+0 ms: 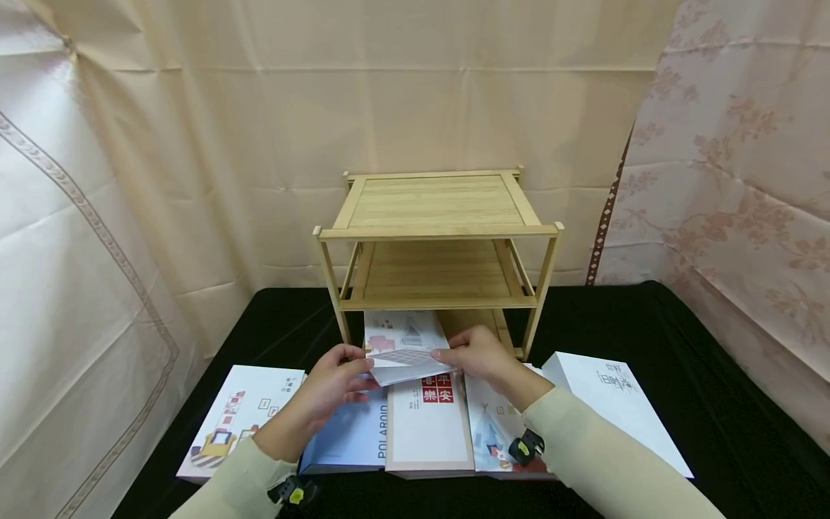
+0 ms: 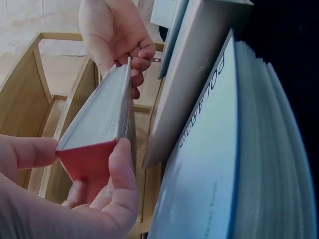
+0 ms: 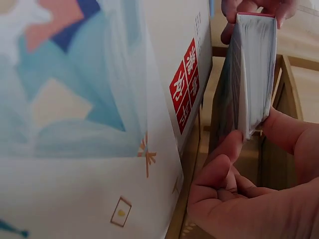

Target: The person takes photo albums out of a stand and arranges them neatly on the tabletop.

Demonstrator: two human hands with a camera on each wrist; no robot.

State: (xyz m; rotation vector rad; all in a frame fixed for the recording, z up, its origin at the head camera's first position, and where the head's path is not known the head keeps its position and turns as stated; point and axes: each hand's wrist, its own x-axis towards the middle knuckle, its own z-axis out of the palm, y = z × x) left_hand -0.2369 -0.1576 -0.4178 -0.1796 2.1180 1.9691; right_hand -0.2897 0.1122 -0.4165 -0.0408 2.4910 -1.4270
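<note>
A thick white book (image 1: 405,333) with a small pink and grey picture on its cover is held between both hands, in front of the lowest level of the wooden shelf (image 1: 441,233). My left hand (image 1: 333,382) pinches its left end; the left wrist view shows thumb and fingers on either side of the red spine (image 2: 89,157). At the opposite end, my right hand (image 3: 254,184) grips the book (image 3: 259,64) by its page edges and covers. Below the hands lie a blue book (image 1: 346,432) marked POLAROID and a white book (image 1: 429,432) with a red square print.
A white book (image 1: 243,414) with a yellow and pink picture lies at the left. On the right are a book with a blue picture (image 1: 489,425), partly under my right arm, and a thick white book (image 1: 616,404). Black cloth (image 1: 674,360) covers the table; curtains (image 1: 415,108) hang behind.
</note>
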